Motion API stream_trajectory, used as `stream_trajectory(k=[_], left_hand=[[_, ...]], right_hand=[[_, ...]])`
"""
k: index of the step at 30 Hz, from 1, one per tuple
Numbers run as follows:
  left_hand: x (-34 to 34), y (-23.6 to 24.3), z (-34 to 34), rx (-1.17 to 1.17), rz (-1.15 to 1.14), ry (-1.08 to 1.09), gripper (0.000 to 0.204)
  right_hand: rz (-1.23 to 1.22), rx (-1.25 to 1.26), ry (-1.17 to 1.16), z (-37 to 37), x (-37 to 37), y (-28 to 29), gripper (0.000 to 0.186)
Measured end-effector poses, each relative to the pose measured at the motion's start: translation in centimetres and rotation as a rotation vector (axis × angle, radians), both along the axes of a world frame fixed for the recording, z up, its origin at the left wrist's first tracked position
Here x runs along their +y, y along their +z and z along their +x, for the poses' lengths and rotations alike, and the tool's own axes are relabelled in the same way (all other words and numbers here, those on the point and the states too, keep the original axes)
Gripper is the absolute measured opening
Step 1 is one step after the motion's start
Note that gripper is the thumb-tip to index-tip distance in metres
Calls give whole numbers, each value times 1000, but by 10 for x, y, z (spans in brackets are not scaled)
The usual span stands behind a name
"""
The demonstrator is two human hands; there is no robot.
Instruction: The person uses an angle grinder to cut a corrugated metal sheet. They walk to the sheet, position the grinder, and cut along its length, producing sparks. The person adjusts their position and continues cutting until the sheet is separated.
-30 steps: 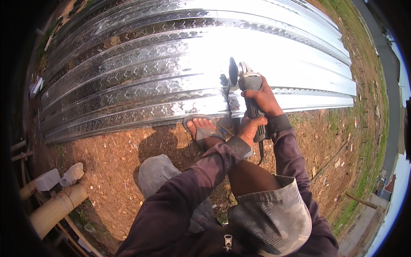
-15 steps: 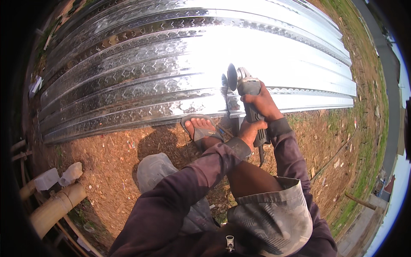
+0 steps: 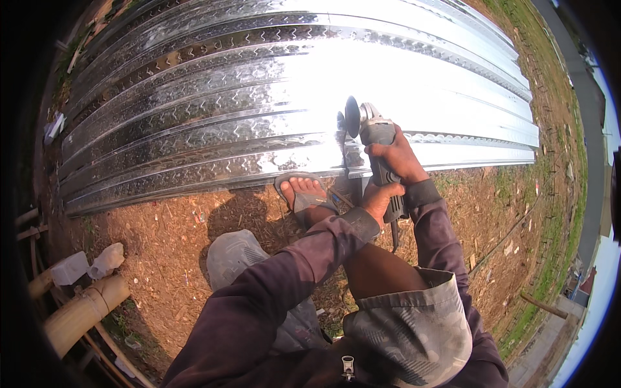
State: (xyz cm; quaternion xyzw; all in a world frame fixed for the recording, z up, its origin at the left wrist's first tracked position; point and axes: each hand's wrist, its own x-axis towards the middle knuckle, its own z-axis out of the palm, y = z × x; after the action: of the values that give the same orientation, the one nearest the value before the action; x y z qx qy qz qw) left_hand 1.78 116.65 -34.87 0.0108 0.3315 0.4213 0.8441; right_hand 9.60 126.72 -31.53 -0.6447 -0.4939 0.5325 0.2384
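Just right of the frame's centre, an angle grinder (image 3: 382,169) is gripped around its body by the right hand (image 3: 404,155) and its rear by the left hand (image 3: 380,199). If its disc (image 3: 352,116) were snagged in the ribbed metal sheeting (image 3: 194,139), the sandalled foot (image 3: 305,193) could be struck by kickback.

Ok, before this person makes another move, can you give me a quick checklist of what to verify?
1. Both hands on the angle grinder: ok, right hand nearer its head, left hand nearer its rear.
2. Gloves worn: not ok, both hands are bare.
3. Toes covered: not ok, open sandal beside the metal sheets.
4. Cord away from the disc: ok, it hangs at the rear.
5. Disc stopped: cannot tell.
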Motion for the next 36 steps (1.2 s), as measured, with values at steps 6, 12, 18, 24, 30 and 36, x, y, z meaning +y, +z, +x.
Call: stream_trajectory(k=[6, 12, 18, 24, 30, 36], left_hand=[[-1, 4, -1, 21, -10, 25, 21], [-2, 4, 0, 31, -23, 47, 15], [-1, 5, 0, 29, -27, 51, 15], [0, 5, 0, -5, -32, 39, 16], [-1, -9, 5, -22, -32, 14, 19], [0, -9, 5, -26, 1, 50, 21]], right_hand=[[-8, -3, -9, -1, 0, 0, 80], [-16, 19, -13, -2, -1, 2, 80], [-10, 9, -18, 0, 0, -3, 80], [-5, 12, -19, 2, 2, -10, 80], [-2, 25, -8, -1, 3, -6, 80], [-10, 12, -27, -2, 2, -8, 80]])
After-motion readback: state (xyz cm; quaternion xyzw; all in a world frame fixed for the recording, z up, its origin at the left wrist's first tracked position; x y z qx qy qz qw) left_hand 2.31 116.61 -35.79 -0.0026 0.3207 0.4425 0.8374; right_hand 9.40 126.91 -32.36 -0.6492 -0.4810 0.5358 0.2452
